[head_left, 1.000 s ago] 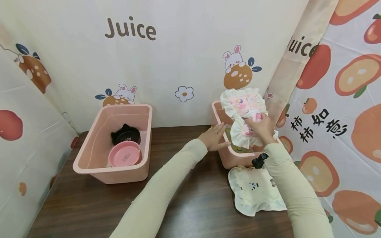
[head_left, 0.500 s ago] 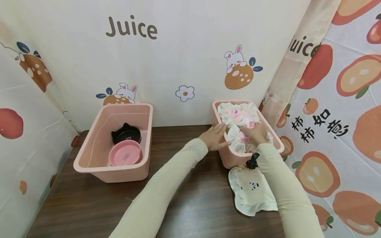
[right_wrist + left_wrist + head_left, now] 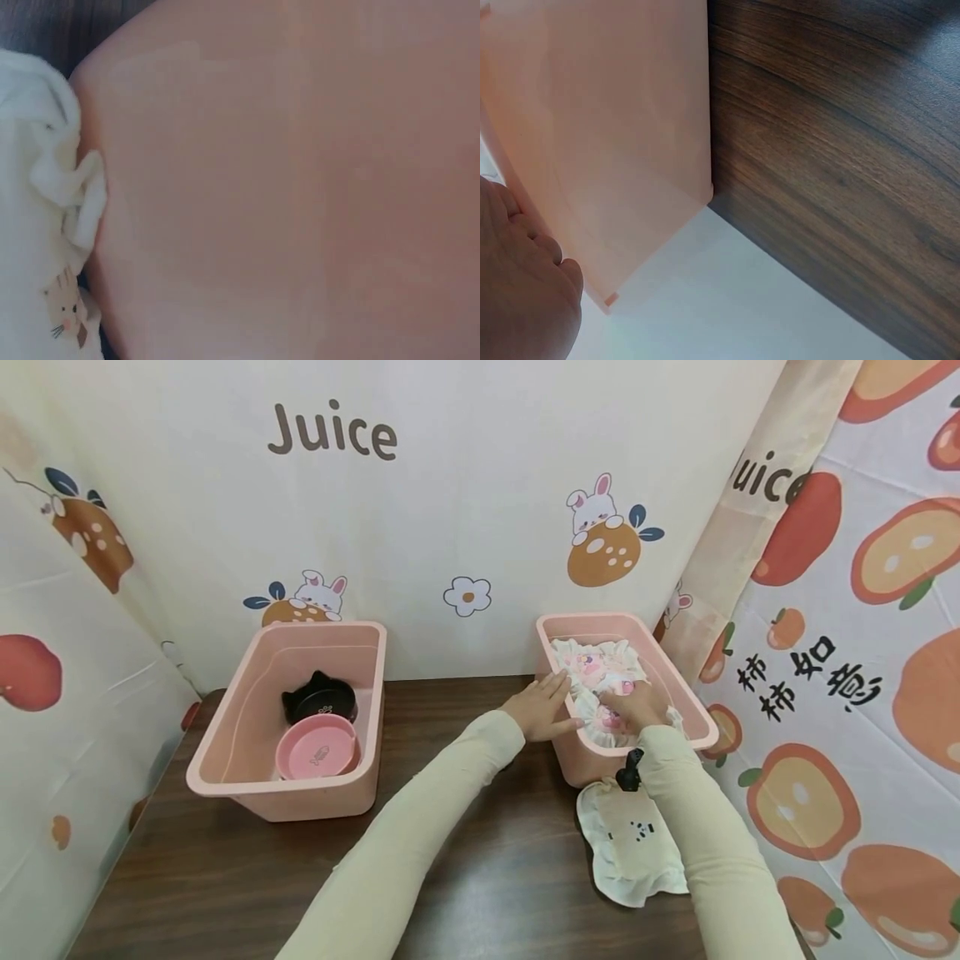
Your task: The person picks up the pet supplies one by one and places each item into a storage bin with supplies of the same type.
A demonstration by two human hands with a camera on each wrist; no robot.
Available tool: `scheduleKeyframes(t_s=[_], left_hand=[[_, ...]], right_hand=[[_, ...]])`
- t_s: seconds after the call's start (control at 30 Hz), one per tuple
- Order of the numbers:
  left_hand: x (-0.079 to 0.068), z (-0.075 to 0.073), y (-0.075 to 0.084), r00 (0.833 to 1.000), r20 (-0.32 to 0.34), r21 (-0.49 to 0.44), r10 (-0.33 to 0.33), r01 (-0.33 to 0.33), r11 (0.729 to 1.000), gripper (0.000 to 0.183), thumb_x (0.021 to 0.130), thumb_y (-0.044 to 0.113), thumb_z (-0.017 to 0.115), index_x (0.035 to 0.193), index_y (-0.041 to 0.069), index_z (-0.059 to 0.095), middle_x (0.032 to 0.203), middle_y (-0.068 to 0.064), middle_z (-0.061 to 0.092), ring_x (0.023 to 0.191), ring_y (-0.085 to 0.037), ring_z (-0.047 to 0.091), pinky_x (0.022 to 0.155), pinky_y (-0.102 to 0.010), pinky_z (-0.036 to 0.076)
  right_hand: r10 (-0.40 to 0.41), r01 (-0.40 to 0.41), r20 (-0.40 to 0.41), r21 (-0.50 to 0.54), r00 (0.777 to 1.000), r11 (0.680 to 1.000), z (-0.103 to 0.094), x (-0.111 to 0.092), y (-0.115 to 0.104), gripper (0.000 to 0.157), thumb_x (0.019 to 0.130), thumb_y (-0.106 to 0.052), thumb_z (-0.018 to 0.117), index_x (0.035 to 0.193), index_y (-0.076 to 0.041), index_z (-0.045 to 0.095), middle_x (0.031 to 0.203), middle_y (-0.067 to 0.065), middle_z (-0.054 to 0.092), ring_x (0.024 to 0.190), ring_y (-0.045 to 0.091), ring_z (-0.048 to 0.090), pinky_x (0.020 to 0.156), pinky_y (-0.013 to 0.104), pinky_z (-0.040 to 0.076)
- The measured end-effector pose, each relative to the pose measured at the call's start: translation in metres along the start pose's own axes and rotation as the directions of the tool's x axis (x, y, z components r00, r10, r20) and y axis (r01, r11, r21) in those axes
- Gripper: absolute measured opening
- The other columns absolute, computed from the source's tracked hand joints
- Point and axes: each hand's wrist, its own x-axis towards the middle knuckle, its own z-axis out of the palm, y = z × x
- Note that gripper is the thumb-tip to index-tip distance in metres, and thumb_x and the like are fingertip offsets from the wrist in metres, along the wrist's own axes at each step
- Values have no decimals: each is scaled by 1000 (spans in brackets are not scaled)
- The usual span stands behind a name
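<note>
A pink ruffled bib [image 3: 588, 667] with white frills lies inside the right pink bin [image 3: 693, 714]. My right hand [image 3: 639, 703] reaches into that bin and grips the bib near its middle; some fingers are hidden. My left hand [image 3: 536, 706] rests on the bin's left rim with its fingers straight. In the left wrist view, the left hand [image 3: 525, 277] lies along the rim above the bin's outer wall [image 3: 607, 135]. A cream ruffled bib [image 3: 630, 847] lies on the table before the bin, partly under the right forearm. Its cat print shows in the right wrist view.
At the left stands a larger pink bin [image 3: 225, 768] holding a black cat-eared bowl [image 3: 318, 697] and a pink bowl [image 3: 317, 749]. Both bins stand on a dark wooden table [image 3: 480, 860]. A printed curtain [image 3: 450, 510] closes off the back and sides.
My right hand has brought the pink bib down from above the right bin to inside it, then drawn slightly toward me and left. The left hand has stayed on the rim.
</note>
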Motion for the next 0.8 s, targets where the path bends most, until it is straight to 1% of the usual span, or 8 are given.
scheduleKeyframes(t_s=[0.1,0.2,0.23,0.4,0.53,0.67,0.73,0.8], left_hand=[[0,-1,0,1000,-5,-13,3,-3,1000,83,97,62,30,154,7,6,162,-6,-1,148,-19,0,120,-35,8],[1,0,-1,1000,-5,-20,0,0,1000,84,96,63,29,154,7,5,162,-5,-3,148,-18,-2,120,-34,7],[1,1,-1,1000,-5,-17,-3,3,1000,84,97,63,29,154,7,5,162,-5,-3,148,-18,-2,120,-34,7],[3,3,-1,1000,3,0,-10,10,1000,81,98,60,30,154,9,2,162,-4,-4,148,-18,-2,120,-33,6],[5,5,-1,1000,3,13,-20,20,1000,81,98,61,30,155,10,2,162,-3,-4,148,-17,-1,120,-34,8],[6,6,-2,1000,-3,9,-21,21,1000,82,97,61,30,155,9,3,162,-2,-5,148,-17,0,120,-35,11],[6,6,-2,1000,-6,6,-18,19,1000,82,97,61,31,154,9,3,162,-3,-5,148,-17,0,120,-35,11],[5,6,-2,1000,-11,6,-15,15,1000,82,97,61,31,155,8,5,162,-3,-4,148,-17,1,120,-35,11]], right_hand=[[7,-7,31,11,999,1000,1,1,1,85,84,-44,67,141,9,33,130,28,47,93,35,54,66,33,48],[7,-15,95,85,995,996,3,3,2,88,85,-41,68,143,11,26,135,31,41,86,31,59,62,30,52],[8,-18,106,90,994,996,4,4,3,89,85,-41,68,143,11,26,136,31,40,83,26,58,61,28,51],[20,-40,188,103,982,994,8,7,3,83,87,-39,67,139,12,29,124,29,45,61,15,58,54,28,53],[-10,-8,233,77,972,997,10,8,2,78,90,-39,63,138,13,30,116,28,50,60,14,61,57,28,55],[-98,122,193,-119,976,985,13,7,-1,70,95,-37,54,135,17,33,120,35,50,91,32,63,80,38,53],[-139,175,166,-223,976,959,15,6,-3,68,97,-36,51,134,18,33,124,38,47,110,44,53,95,49,45],[-169,210,158,-299,973,931,17,6,-5,66,98,-34,49,137,17,31,131,41,41,122,52,40,103,60,33]])
